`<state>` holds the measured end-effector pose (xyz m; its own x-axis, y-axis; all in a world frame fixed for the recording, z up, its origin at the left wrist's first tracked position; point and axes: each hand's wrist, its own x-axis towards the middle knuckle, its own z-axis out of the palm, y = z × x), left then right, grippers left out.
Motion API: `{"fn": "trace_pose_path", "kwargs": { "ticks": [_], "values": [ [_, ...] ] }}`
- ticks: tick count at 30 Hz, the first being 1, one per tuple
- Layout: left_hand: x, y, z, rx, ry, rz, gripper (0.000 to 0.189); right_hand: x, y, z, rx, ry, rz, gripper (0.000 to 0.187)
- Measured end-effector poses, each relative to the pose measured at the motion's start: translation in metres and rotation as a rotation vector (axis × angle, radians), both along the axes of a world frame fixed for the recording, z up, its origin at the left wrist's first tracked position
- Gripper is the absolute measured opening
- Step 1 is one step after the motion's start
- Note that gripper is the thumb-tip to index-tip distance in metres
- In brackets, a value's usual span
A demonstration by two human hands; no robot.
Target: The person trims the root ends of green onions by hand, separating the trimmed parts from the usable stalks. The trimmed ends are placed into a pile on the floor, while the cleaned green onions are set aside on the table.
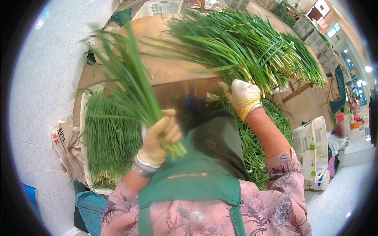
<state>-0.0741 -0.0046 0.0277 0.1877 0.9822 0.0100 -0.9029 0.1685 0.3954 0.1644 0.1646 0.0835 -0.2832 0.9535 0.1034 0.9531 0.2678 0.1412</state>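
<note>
In my gloved left hand [161, 138] is a bunch of long green leafy stalks [143, 91], gripped near the pale cut ends; its leaves point up and blur. My right hand [243, 93], in a glove with a yellow cuff, is at the table's near edge, against the pale ends of the big heap of similar stalks [251, 38]. Whether its fingers hold a stalk I cannot tell. The heap lies on the brown tabletop [174, 66]. At the left, a white crate [85, 165] holds many stalks laid lengthwise [113, 135].
Loose green leaves [255, 147] are piled low to the right of my lap. Beyond them white plastic crates [319, 138] stand on edge. A printed sack [66, 144] and a blue bag [93, 209] are by the left crate. Another white basket [159, 8] is behind the table.
</note>
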Motion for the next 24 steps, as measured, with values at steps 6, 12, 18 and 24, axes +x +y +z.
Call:
{"fn": "trace_pose_path", "kwargs": {
  "ticks": [6, 12, 18, 24],
  "values": [
    [0.023, 0.01, 0.01, -0.237, 0.138, 0.035, 0.02, 0.013, -0.014, 0.016, 0.106, 0.184, 0.071, 0.01],
    [0.032, 0.012, -0.01, -0.262, 0.265, -0.047, 0.021, 0.004, -0.112, 0.004, 0.113, 0.793, 0.356, 0.017],
    [0.052, 0.017, -0.012, -0.272, 0.416, -0.073, 0.02, -0.003, -0.166, -0.035, 0.015, 0.569, 0.505, 0.006],
    [0.064, 0.032, -0.012, -0.363, 0.566, 0.05, 0.022, 0.032, -0.141, -0.04, -0.132, 1.257, 0.107, 0.015]
  ]
}}
